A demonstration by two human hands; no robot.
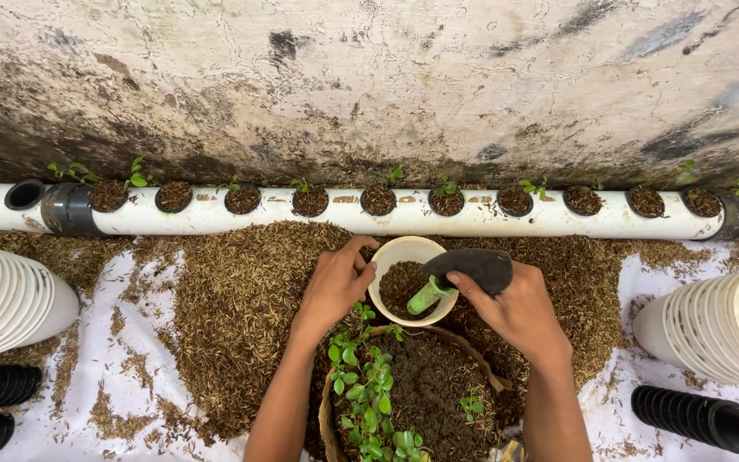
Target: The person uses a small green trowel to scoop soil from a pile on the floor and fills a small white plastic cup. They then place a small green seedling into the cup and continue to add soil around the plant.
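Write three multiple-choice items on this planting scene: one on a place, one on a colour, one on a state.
1. Where is the cream cup?
A. inside the white pipe
B. in the left hand, over the husk pile
C. on the cup stack

2. What colour is the handle of the trowel in the right hand?
A. green
B. red
C. yellow

3. What state is the cup in?
A. empty
B. upside down
C. partly filled with dark growing mix

Answers: 1 B, the left hand's fingers grip its rim below the white pipe. 2 A, the handle shows green at the cup. 3 C, dark mix lies inside.
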